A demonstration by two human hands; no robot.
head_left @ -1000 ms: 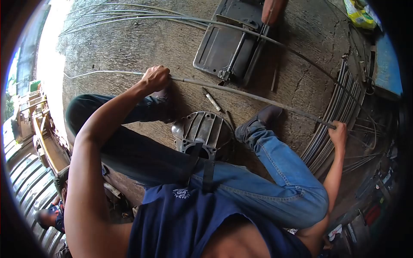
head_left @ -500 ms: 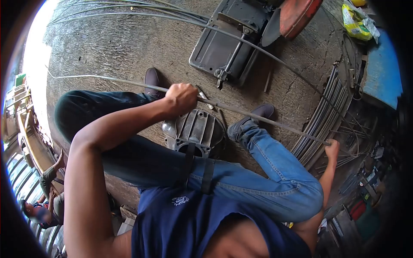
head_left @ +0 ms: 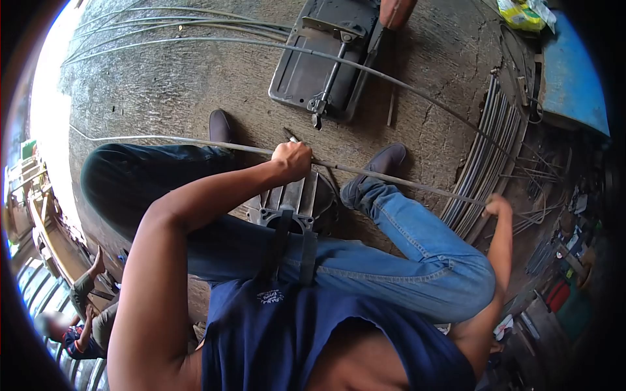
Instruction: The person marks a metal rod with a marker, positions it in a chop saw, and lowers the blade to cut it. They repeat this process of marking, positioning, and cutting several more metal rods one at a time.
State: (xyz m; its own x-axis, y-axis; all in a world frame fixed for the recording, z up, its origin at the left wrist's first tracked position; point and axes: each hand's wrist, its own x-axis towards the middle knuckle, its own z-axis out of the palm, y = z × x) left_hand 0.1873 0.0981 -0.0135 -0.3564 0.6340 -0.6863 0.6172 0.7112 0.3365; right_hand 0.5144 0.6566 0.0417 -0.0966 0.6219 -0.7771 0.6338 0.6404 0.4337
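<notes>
A long thin metal rod (head_left: 404, 180) stretches across in front of my body, its far left end bent. My left hand (head_left: 291, 161) is closed around it near the middle, above a ribbed metal casting (head_left: 287, 199) on the floor. My right hand (head_left: 499, 205) is closed on the rod's right end, beyond my bent knee. Between my shoes, part of the casting is hidden by my left hand and my leg.
A cut-off saw base with a clamp (head_left: 326, 58) stands ahead, a long rod lying across it. Several rods (head_left: 486, 143) lie bundled at right beside a blue panel (head_left: 574, 78). More rods (head_left: 195, 26) lie at upper left. Another person (head_left: 81, 335) sits at far left.
The view has turned slightly. My left hand has moved right and a little closer to my body. Both hands keep hold of the rod.
</notes>
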